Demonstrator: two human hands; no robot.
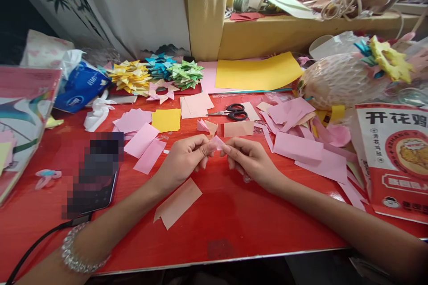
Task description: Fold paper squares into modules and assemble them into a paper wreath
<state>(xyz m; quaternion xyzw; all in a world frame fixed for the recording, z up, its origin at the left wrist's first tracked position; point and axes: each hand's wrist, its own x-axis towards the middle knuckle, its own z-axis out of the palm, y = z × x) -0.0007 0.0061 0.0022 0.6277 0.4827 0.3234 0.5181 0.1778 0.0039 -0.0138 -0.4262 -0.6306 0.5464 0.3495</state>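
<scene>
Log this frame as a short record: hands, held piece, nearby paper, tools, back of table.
Left hand: pinching the left side of the small pink paper
Right hand: pinching its right side
Held piece: appears folded; exact folds too small to tell
Nearest the wearer: peach strip, one end notched
Tool: black-handled scissors, lying beyond the hands
Back of table: yellow, blue and green folded-paper clusters
Surface: red table

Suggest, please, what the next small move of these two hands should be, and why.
Probably press a crease into the small pink paper piece, since the bare left hand and bare right hand already pinch it at opposite sides.
</scene>
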